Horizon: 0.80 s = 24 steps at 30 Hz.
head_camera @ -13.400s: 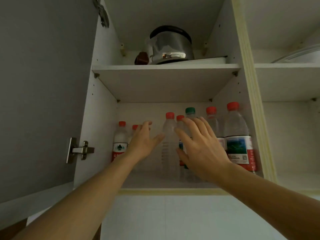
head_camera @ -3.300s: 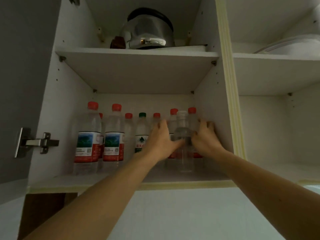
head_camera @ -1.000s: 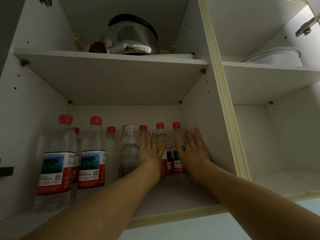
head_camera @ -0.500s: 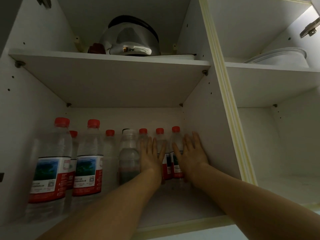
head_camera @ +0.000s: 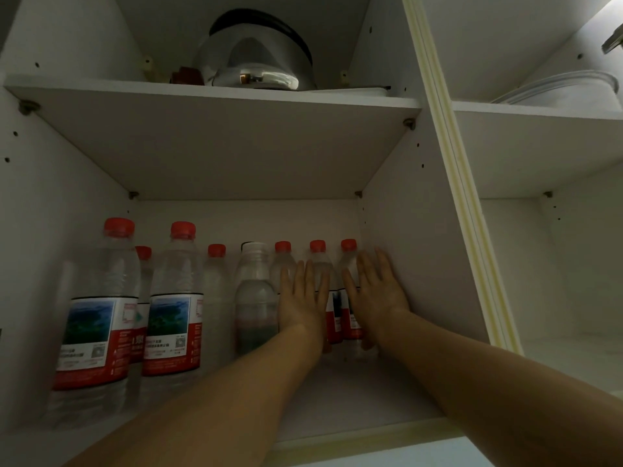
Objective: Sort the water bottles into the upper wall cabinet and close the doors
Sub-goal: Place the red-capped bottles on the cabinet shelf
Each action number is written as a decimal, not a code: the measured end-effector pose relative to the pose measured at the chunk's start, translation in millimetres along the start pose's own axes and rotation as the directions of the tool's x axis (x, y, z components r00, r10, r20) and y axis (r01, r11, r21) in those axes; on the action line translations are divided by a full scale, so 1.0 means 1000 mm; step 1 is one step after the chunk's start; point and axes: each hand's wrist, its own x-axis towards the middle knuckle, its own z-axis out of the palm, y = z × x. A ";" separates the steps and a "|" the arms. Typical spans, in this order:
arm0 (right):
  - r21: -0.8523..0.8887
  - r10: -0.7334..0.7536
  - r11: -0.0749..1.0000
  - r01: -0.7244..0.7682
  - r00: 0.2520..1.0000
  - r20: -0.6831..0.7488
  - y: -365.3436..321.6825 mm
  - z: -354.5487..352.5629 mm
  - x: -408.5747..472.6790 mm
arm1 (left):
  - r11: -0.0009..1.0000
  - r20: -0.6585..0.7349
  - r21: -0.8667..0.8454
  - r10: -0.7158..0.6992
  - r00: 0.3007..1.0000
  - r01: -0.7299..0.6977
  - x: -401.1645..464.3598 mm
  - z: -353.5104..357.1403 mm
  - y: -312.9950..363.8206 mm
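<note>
Both hands flat, fingers straight, nothing grasped: left hand (head_camera: 303, 298) & right hand (head_camera: 377, 294) pressed vs red-capped bottles (head_camera: 333, 298), cabinet's (head_camera: 421, 230) lower shelf, rear-right.

A home kitchen is indicated. A white laminate wall cabinet (head_camera: 381, 264) is seen from below, divided by a cream-edged upright panel (head_camera: 451, 183) into two compartments with adjustable shelves carried on small metal pegs. A shiny stainless-steel cooking pot with a dark lid (head_camera: 256, 59) is stored on the upper left shelf, and a round white lidded dish (head_camera: 566, 92) on the upper right shelf. Clear plastic water bottles with red caps (head_camera: 172, 298) are lined up along the lower left shelf. A metal door hinge (head_camera: 612, 42) is visible at the top right corner.
</note>
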 end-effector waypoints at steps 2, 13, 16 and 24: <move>0.004 0.000 1.000 0.000 1.000 -0.005 0.000 0.000 -0.001 | 1.000 -0.003 -0.027 0.003 1.000 -0.003 0.001 0.001 0.001; 0.120 0.016 0.993 -0.016 1.000 0.008 -0.004 -0.007 -0.010 | 0.983 -0.025 -0.182 -0.003 1.000 -0.002 0.000 0.003 0.002; 0.203 0.023 0.979 -0.019 1.000 -0.018 -0.004 -0.012 -0.013 | 0.979 -0.028 -0.204 -0.002 1.000 -0.004 -0.001 0.001 0.002; 0.406 0.064 0.914 0.009 0.984 -0.164 -0.003 -0.018 -0.021 | 0.957 -0.089 -0.288 -0.003 0.996 -0.023 -0.013 -0.008 -0.003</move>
